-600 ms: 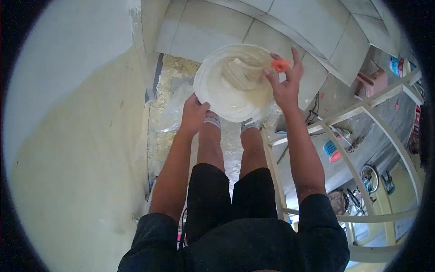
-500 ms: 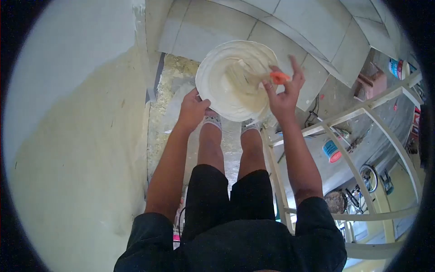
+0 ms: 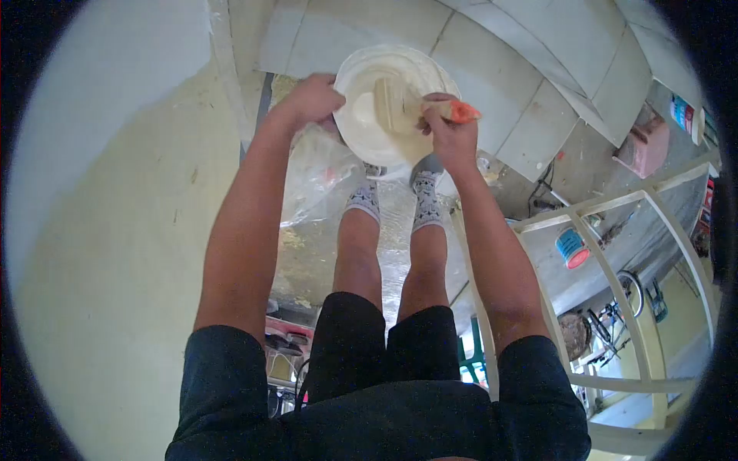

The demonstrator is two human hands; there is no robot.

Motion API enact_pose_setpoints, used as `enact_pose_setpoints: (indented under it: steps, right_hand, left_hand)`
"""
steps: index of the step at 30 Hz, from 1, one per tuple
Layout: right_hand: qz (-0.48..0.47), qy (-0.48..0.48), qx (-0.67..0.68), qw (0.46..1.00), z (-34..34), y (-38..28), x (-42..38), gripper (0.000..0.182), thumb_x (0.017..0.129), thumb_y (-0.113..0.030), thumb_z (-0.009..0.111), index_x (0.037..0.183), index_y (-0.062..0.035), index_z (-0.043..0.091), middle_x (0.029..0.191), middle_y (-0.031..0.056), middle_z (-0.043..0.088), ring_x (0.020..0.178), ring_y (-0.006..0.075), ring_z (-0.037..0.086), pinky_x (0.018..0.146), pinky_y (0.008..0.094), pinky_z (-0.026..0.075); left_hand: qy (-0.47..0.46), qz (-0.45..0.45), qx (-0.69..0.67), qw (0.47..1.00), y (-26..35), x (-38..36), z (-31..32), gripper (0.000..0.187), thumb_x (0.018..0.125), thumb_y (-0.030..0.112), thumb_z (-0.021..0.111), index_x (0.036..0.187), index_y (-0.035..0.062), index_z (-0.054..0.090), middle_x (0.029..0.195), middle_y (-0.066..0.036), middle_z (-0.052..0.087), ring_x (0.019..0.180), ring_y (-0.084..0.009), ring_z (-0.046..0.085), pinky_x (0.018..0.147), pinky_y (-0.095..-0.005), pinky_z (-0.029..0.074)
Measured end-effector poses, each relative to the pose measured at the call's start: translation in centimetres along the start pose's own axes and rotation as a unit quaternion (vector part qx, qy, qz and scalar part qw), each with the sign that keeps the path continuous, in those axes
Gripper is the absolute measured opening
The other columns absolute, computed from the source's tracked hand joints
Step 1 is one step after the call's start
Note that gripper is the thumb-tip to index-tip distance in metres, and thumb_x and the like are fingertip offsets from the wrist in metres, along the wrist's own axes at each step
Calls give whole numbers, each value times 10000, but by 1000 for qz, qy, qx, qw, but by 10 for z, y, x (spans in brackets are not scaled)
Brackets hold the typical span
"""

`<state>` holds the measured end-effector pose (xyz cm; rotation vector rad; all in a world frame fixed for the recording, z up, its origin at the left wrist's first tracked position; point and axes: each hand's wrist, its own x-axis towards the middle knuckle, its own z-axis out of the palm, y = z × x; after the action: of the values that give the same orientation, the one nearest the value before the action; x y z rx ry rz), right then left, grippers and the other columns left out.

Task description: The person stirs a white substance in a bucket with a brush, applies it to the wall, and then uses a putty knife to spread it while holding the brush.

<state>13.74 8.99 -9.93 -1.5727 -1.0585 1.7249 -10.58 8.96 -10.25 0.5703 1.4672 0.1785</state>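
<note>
A round white bucket (image 3: 442,73) with cream-coloured paint coating its inside stands near my feet, its open top facing me. My left hand (image 3: 314,100) is closed on the left side of its rim. In my right hand (image 3: 448,132) is a wide paintbrush (image 3: 463,112) with an orange handle end, held over the bucket's right side. The brush's pale, coated head (image 3: 390,105) lies inside the bucket. My right fingers wrap round the handle near the head. Below my left hand hangs or lies a clear plastic bag (image 3: 314,180).
At left rises a wall (image 3: 115,253) partly coated in cream. Tiled steps (image 3: 377,27) lie ahead. A cream metal railing (image 3: 615,292) runs along the right, with a blue-and-white bucket (image 3: 572,247), a pink stool (image 3: 643,146) and a bicycle (image 3: 629,294) beyond it.
The bucket has moved slightly up in view. My left hand has shifted up along its rim, and my right hand has moved left, its fingers now wrapped round the brush handle. The plastic bag shows more.
</note>
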Motion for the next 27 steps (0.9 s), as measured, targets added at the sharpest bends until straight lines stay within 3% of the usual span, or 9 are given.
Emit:
enact_pose_setpoints:
  steps: [4, 8, 12, 14, 18, 21, 23, 27]
  right_hand:
    - [-24, 83, 12, 996, -9, 5, 16, 116, 794, -50, 604, 893, 7, 585, 728, 74, 607, 587, 131, 575, 529, 255, 476]
    - [-53, 96, 31, 994, -26, 11, 32, 179, 823, -80, 606, 940, 46, 556, 772, 117, 618, 611, 167, 613, 516, 261, 486]
    - [-36, 119, 27, 992, -29, 6, 32, 127, 802, -64, 608, 898, 14, 577, 736, 83, 614, 588, 137, 581, 520, 263, 479]
    - [-31, 103, 14, 994, -31, 8, 29, 129, 800, -60, 612, 901, 13, 577, 735, 72, 616, 598, 133, 588, 527, 256, 479]
    - [-15, 107, 28, 994, -26, 11, 25, 128, 803, -64, 611, 906, 6, 583, 731, 60, 616, 606, 119, 589, 533, 249, 477]
    - [-23, 99, 10, 995, -25, 18, 29, 125, 807, -60, 612, 911, 4, 587, 733, 56, 616, 615, 109, 587, 544, 240, 475]
    - [-10, 93, 5, 996, -21, 16, 31, 126, 816, -74, 610, 915, 2, 590, 738, 55, 617, 623, 106, 586, 557, 236, 476]
    - [-11, 80, -22, 996, -18, 17, 36, 129, 818, -77, 612, 919, 2, 589, 736, 54, 615, 625, 106, 585, 558, 231, 474]
  left_hand:
    - [6, -9, 40, 999, 17, 21, -4, 386, 706, 38, 505, 1080, -42, 565, 919, -170, 637, 740, -258, 658, 614, -346, 573]
    - [9, -22, 137, 990, 31, 42, -13, 385, 708, 29, 485, 1078, -34, 573, 913, -169, 641, 722, -250, 661, 602, -349, 573]
    - [-6, -10, 190, 982, 52, 50, -19, 428, 688, 73, 544, 1099, -45, 530, 939, -180, 631, 742, -285, 659, 598, -385, 581]
    - [40, -11, 253, 967, 63, 51, -18, 351, 730, 48, 481, 1053, -17, 605, 883, -167, 651, 684, -253, 661, 591, -340, 570]
    - [57, -7, 315, 947, 63, 72, -20, 353, 744, 70, 474, 1065, 14, 611, 887, -169, 655, 664, -253, 662, 587, -335, 560]
    - [68, 20, 430, 900, 59, 81, -16, 343, 745, 97, 479, 1051, 44, 625, 909, -168, 655, 697, -284, 659, 633, -348, 543]
    - [123, 120, 467, 867, 47, 93, -16, 335, 749, 132, 483, 1045, 69, 625, 957, -168, 643, 815, -321, 637, 736, -384, 508]
    - [180, 130, 440, 870, 46, 89, -8, 341, 749, 154, 485, 1058, 74, 603, 992, -163, 630, 921, -348, 596, 818, -411, 469]
